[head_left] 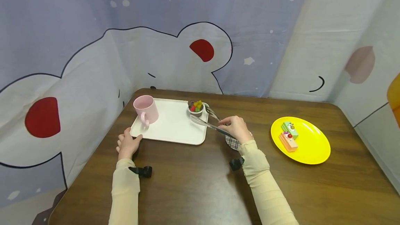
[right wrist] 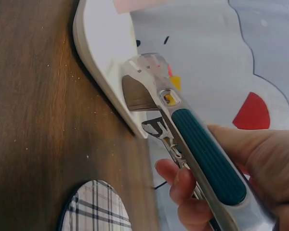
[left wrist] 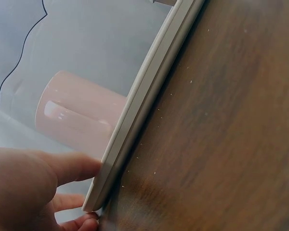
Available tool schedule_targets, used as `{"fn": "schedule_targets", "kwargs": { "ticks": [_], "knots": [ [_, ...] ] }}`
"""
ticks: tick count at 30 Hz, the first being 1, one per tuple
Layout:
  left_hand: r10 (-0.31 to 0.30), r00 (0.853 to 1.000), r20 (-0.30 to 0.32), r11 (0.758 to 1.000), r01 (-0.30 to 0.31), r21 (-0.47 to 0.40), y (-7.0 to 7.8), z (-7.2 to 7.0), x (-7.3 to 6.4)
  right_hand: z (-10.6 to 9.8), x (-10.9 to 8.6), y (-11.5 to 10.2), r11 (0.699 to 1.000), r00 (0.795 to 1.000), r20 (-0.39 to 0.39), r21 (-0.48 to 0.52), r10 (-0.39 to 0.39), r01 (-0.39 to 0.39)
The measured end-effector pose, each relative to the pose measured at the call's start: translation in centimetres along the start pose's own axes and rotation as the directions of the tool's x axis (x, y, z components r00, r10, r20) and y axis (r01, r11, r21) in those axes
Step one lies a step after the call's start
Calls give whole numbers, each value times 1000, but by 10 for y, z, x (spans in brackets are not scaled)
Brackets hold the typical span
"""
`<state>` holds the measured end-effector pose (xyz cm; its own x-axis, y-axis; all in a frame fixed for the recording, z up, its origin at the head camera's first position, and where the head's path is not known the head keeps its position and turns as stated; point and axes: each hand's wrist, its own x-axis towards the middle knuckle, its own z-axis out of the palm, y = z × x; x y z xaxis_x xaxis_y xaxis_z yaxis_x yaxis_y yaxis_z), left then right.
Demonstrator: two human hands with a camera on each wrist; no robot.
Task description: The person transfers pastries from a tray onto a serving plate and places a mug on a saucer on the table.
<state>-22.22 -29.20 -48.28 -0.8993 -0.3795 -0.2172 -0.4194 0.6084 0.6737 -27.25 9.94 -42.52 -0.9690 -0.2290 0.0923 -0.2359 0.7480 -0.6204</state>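
My left hand (head_left: 127,144) grips the near left corner of a white tray (head_left: 172,127), with the thumb on its rim in the left wrist view. A pink mug (head_left: 150,110) stands upright at the tray's left end, handle towards me. In my right hand (head_left: 237,128) is a pair of metal tongs (right wrist: 209,156) with dark green grips. The tongs' spread tips reach either side of a small dessert cup (head_left: 196,113) topped with colourful fruit pieces, on the tray's far right corner. In the right wrist view the tongs partly hide the cup.
A plaid round coaster (head_left: 231,142) lies beneath my right hand, partly hidden. On the right, a yellow plate (head_left: 314,145) holds a green cake slice (head_left: 289,128) and an orange cake slice (head_left: 287,142). A patterned curtain (head_left: 250,37) hangs behind the wooden table (head_left: 187,183).
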Motion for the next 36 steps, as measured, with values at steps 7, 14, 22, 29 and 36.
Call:
{"fn": "schedule_targets", "kwargs": {
  "ticks": [7,14,22,29,36],
  "knots": [
    [-6,1000,5,1000,6,-13,1,-2,-2,7,13,1,1000,1000,19,24,13,-14],
    [-3,1000,9,1000,3,-19,1,-1,-3,14,21,-1,999,999,22,29,32,-33],
    [-12,1000,-1,1000,12,-15,1,-1,-2,25,22,-2,998,998,54,53,27,-30],
    [-10,1000,-6,1000,10,-17,1,-1,-1,32,21,-4,1000,998,68,4,-13,12],
    [-6,1000,-7,1000,6,-19,0,0,0,37,17,-3,999,1000,-9,-26,-19,19]
  ]
}}
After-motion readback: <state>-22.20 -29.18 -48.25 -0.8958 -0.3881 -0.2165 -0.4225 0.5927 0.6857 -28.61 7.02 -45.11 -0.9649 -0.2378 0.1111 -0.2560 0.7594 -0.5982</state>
